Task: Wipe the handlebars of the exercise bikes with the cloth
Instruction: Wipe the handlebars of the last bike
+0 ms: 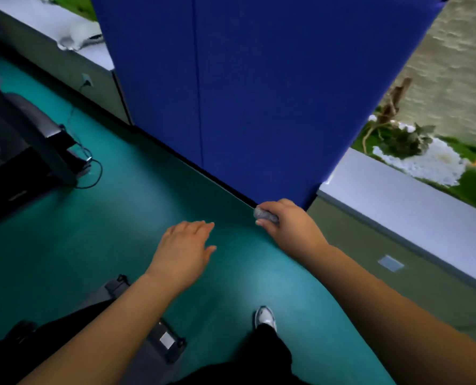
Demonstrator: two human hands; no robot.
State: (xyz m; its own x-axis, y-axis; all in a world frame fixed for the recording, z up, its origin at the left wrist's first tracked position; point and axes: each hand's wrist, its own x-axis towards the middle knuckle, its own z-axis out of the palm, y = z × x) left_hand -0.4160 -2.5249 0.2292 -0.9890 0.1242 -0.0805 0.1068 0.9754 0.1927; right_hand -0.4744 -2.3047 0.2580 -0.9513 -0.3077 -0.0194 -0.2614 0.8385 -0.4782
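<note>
Right hand [288,220] curled round a balled grey cloth [265,213], left hand [185,250] at its eight o'clock — fingers straight, empty, teal floor [120,232] beneath

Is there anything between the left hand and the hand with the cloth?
Nothing: in the head view only bare green floor shows between the left hand and the right hand gripping the cloth.

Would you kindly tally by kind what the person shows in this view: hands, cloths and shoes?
Hands: 2, the left hand open over the floor, the right hand gripping the cloth
Grey cloths: 1, the balled cloth
White shoes: 1, the shoe
Total: 4
</note>
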